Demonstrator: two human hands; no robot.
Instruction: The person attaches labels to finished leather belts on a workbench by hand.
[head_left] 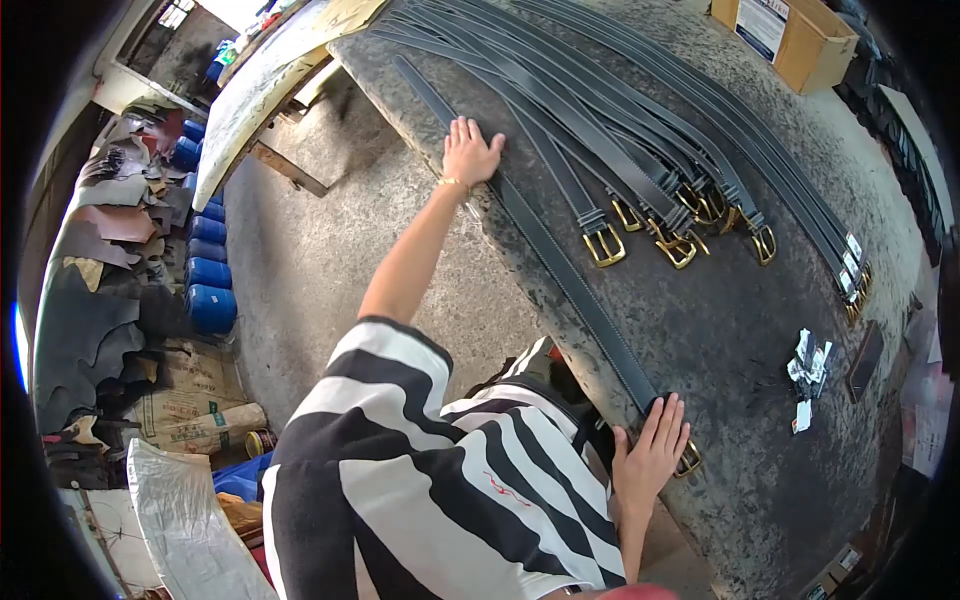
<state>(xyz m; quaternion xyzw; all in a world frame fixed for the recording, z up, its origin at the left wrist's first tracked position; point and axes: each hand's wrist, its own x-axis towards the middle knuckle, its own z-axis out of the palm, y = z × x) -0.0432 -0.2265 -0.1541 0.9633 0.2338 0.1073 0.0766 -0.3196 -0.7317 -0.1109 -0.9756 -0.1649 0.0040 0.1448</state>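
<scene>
A dark leather belt (575, 285) with pale edge stitching lies stretched along the near edge of the worktable (745, 360). My left hand (470, 155) rests flat across its far part, fingers extended and thumb apart. At the other end, my right hand (650, 450) lies over the belt beside its gold-coloured buckle (689, 459), which is partly covered. The right fingers are straight and the thumb is apart. Beyond the hands is a loose pile of similar belts (600, 125), their gold buckles (605, 245) pointing toward me.
Several more belts (760, 150) lie in a row with white tags (850, 260). Small tags (808, 370) sit beside a dark block (864, 362). A cardboard box (800, 50) stands at the far right. Blue drums (210, 295) and leather pieces (90, 310) line the left.
</scene>
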